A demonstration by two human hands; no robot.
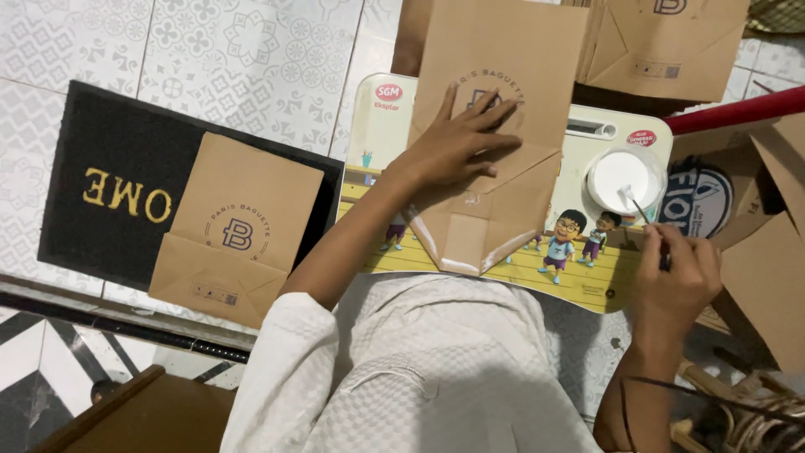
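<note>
- Left hand (pixel 457 138): I see fingers spread flat, pressing the folded brown paper bag (pixel 495 126).
- Right hand (pixel 675 281): clenched around a thin brush (pixel 644 214), tip in the round white glue tub (pixel 625 178).

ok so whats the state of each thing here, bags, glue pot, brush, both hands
paper bag on the board: flat, bottom flaps folded, pressed by the left hand
finished bag: flat on the doormat
glue pot: open, white paste inside
brush: tip in the pot, held by the right hand
</note>
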